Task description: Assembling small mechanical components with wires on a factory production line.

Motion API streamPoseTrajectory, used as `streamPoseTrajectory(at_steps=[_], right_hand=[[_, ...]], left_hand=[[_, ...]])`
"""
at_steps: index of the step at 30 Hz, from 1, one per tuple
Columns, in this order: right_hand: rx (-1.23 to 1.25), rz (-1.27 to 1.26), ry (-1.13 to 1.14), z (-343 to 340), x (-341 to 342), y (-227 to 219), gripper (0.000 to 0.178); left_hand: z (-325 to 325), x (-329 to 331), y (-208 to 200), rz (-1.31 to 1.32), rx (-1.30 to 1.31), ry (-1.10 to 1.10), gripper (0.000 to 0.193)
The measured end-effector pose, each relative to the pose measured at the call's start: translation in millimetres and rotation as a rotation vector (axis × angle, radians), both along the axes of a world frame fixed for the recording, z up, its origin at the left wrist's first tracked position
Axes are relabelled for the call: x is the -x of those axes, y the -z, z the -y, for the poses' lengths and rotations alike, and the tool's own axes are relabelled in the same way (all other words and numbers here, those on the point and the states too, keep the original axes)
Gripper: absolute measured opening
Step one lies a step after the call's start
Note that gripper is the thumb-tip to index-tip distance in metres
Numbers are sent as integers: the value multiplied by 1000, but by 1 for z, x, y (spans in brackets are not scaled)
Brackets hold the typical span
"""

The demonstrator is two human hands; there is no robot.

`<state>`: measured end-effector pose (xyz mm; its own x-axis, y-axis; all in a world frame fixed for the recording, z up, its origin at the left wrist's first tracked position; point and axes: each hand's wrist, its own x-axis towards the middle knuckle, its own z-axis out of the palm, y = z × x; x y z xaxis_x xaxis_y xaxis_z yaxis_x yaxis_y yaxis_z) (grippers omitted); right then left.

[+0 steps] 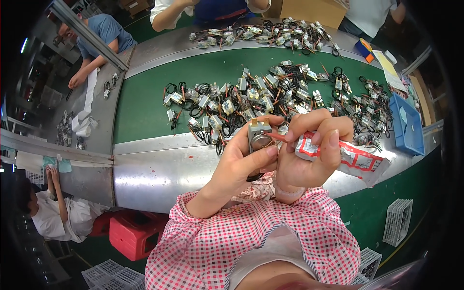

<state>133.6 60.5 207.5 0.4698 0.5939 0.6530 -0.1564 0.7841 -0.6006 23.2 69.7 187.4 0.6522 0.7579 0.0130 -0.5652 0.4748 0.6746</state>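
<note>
Close in front of me, my left hand (232, 166) grips a small thermostat (260, 139), a metal box with a round disc on its face and brass-coloured tabs on top. Its dark lead hangs below the fingers. My right hand (314, 162) is closed round a squeeze tube (360, 162), white and silver with red print. The tube's red pointed nozzle (277, 137) reaches left to the edge of the thermostat's disc; whether it touches cannot be told. Beyond my hands lies a large pile of similar thermostats (224, 105) with coiled black leads and copper-coloured rods.
The pile rests on a green belt (140, 104) with a metal ledge (159, 166) nearer me. More thermostats (261, 34) lie along the far side. A blue bin (406, 125) stands at right. Several people work around; a red stool (133, 237) is at lower left.
</note>
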Motion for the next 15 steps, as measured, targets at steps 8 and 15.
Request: streamPoseTrajectory(at_steps=[8,15], right_hand=[[177,117,162,-4,-28,69,19],[590,464,-196,51,-31,159,21]], left_hand=[[-72,49,85,-185,137,-554,12],[-175,89,100,-296,-129,-1145,10]])
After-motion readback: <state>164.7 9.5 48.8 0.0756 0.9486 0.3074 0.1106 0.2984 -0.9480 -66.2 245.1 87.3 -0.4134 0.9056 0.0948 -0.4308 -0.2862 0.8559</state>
